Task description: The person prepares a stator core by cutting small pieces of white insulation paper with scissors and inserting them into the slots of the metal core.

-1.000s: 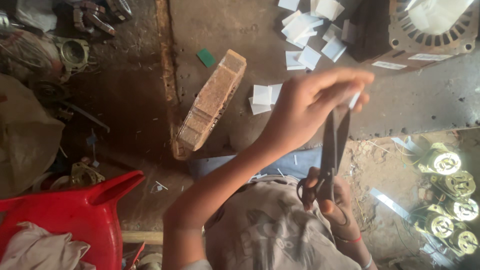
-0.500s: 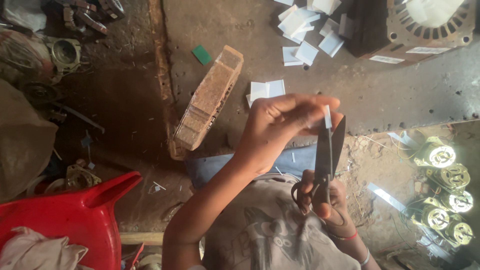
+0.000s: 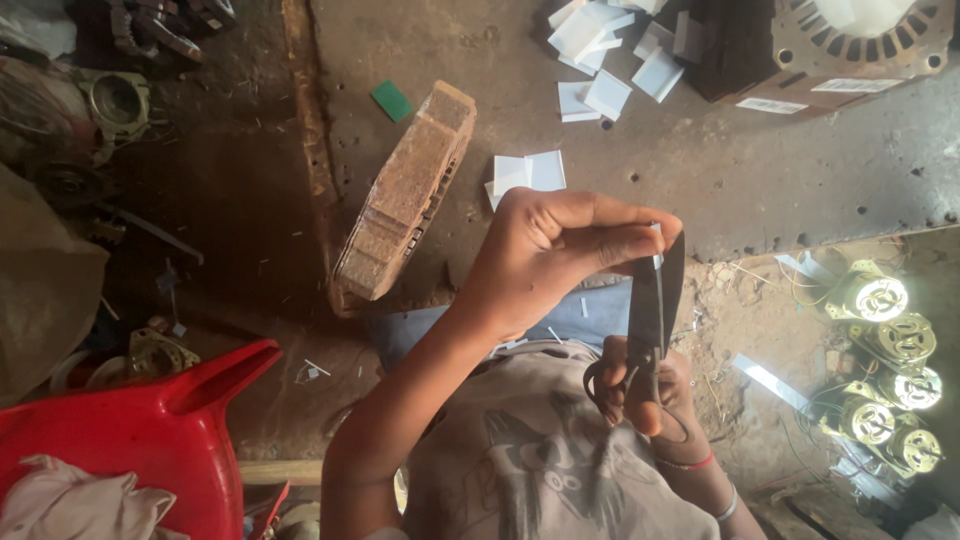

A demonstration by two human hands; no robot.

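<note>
above dusty concrete floor [image 3: 780,180], left hand [image 3: 560,255] pinches paper strip [image 3: 657,240] in scissors [image 3: 650,320].

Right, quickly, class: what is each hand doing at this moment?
Left hand: closed, pinching a small white piece.
Right hand: closed on the black scissors, by the handles.
</note>
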